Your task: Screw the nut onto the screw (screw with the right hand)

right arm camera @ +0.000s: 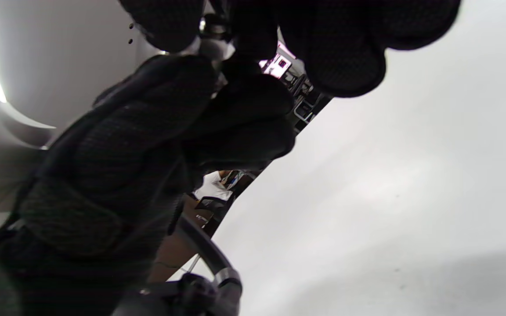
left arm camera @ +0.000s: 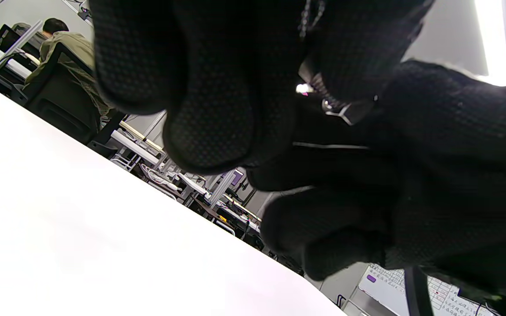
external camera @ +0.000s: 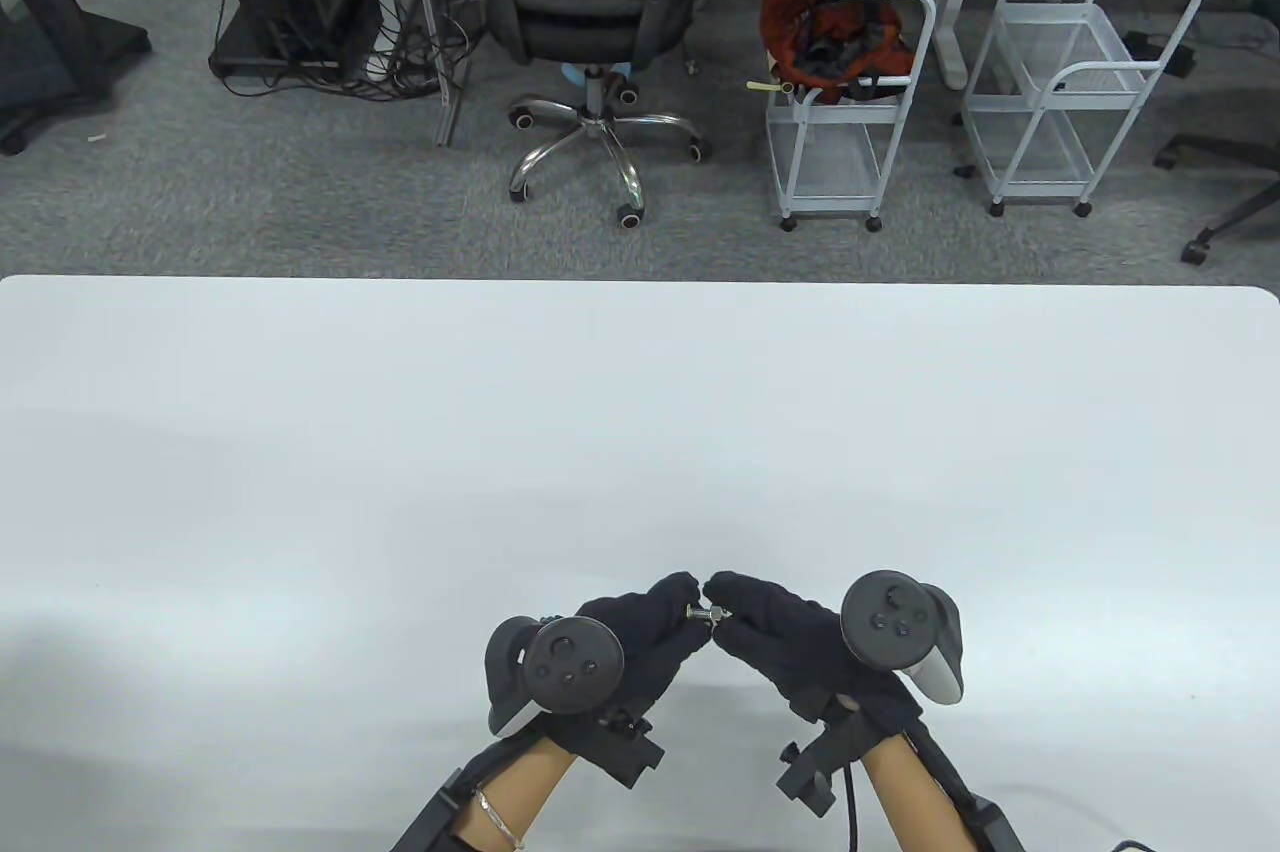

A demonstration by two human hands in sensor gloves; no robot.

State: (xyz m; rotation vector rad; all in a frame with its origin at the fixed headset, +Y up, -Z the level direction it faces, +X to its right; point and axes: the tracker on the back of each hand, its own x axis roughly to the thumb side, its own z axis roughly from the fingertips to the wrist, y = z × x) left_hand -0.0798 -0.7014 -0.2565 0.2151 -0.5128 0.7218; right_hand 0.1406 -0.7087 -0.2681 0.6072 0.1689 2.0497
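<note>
Looking past the white tabletop (external camera: 640, 412): office chair (external camera: 590, 12) and two wire carts (external camera: 850, 92) on carpet, well apart from the work. My left hand (external camera: 640, 637) pinches the screw (external camera: 703, 613) level above the near edge; my right hand (external camera: 770, 632) fingertips meet it, gripping the nut (external camera: 716, 614).

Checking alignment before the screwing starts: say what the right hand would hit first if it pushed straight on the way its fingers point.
Most likely the left hand: the right hand points straight at it, with only the small screw between their fingertips.
</note>
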